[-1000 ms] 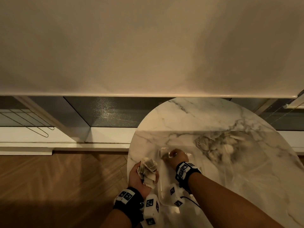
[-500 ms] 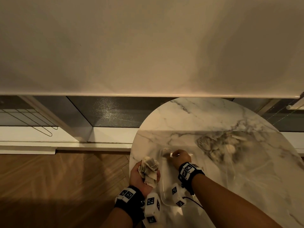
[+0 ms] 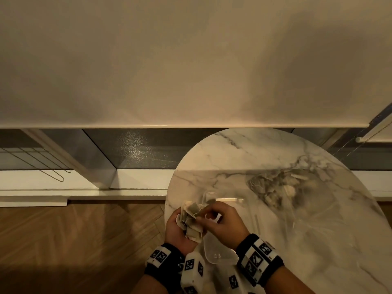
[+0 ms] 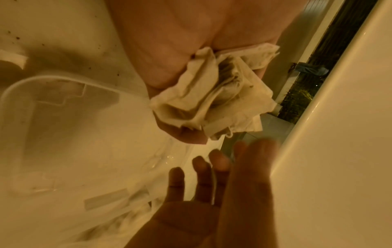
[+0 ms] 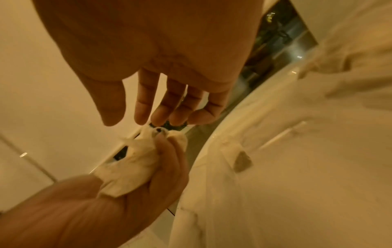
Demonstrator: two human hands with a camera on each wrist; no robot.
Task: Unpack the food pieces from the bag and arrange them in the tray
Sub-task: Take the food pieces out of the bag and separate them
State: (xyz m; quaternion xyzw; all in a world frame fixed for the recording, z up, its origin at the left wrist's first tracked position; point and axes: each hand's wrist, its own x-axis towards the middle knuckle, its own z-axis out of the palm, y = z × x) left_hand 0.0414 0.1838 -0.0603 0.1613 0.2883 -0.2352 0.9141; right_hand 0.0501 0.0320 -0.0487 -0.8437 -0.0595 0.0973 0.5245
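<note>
My left hand [image 3: 180, 227] grips a crumpled bunch of tea bags [image 3: 192, 217] over the table's left edge. The bunch [image 4: 214, 100] lies against that palm in the left wrist view. My right hand [image 3: 204, 215] reaches over to it with straight fingers [image 5: 146, 109], whose tips are at the top of the bunch [image 5: 131, 164] and pinch nothing. A clear plastic tray [image 3: 230, 200] lies under the hands, with one tea bag [image 3: 210, 200] in its far left corner. The clear bag [image 3: 280, 187] holding several more tea bags lies to the right.
The round marble table [image 3: 254, 153] ends just left of my left hand, above a wooden floor [image 3: 74, 240]. A white windowsill and dark glass [image 3: 137, 149] run behind the table. Loose clear plastic [image 3: 318, 225] spreads over the table's right side.
My right hand left a tea bag in the tray's far left corner and came back to the bunch. My left hand moved a little towards it.
</note>
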